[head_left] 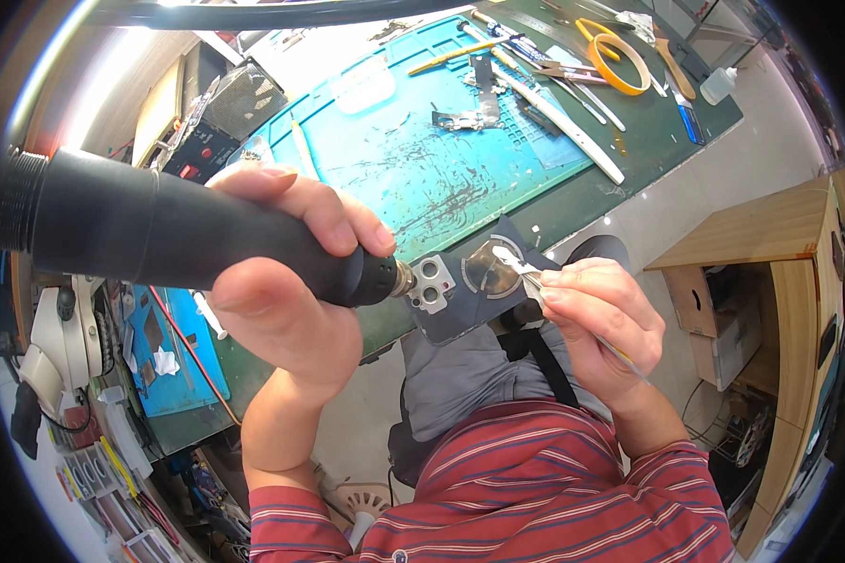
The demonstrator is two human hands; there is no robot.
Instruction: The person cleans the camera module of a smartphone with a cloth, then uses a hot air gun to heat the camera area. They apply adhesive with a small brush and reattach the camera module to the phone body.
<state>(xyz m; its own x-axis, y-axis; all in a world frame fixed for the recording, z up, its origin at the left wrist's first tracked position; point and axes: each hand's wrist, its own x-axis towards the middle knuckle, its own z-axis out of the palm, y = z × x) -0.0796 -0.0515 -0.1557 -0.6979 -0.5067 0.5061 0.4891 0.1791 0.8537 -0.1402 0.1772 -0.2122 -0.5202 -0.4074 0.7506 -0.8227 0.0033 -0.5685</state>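
My left hand (pixel 286 272) is wrapped round the thick black handle of a hot air gun (pixel 188 225). Its metal nozzle (pixel 404 279) points right, close to the camera frame on a dark phone panel (pixel 465 314). That silvery camera frame (pixel 430 284) has several round holes, and beside it on the panel is a round, shiny coil area (pixel 494 267). Between the fingers of my right hand (pixel 603 319) is a thin metal tool, apparently tweezers (pixel 532 278), with a white wad (pixel 507 256) at its tip over the panel's right end. What supports the panel cannot be made out.
A blue work mat (pixel 422 178) covers the bench beyond, bearing metal phone parts (pixel 483 103) and pens. Farther right lie an orange tape roll (pixel 620 66), scissors (pixel 568 72) and a blue-handled knife (pixel 690 122). A wooden cabinet (pixel 742 225) stands right; a white microscope-like stand (pixel 61 342) left.
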